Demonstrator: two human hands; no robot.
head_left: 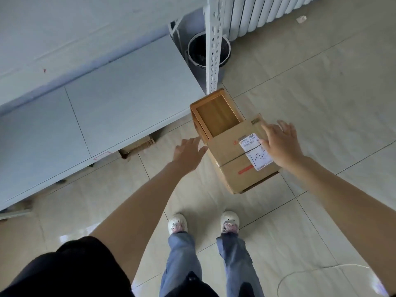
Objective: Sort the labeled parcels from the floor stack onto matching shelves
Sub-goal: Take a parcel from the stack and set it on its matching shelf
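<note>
A brown cardboard parcel [230,156] sits on top of the floor stack, its white label [255,153] handwritten "1-2". Behind it lies a wooden box [216,113] with a recessed top. My right hand [280,143] hovers over the parcel's right edge, fingers spread, partly covering the label. To the parcel's left, my left hand [188,153] is spread open, its fingertips close to the parcel's left side. Neither hand grips anything. The grey shelf board [96,116] stretches to the left of the stack.
A white slotted shelf upright [213,46] rises just behind the wooden box, with a black bin [199,50] behind it. A radiator [267,11] stands at the back. Cardboard [137,145] lies under the shelf. My feet [203,221] stand on the tiled floor.
</note>
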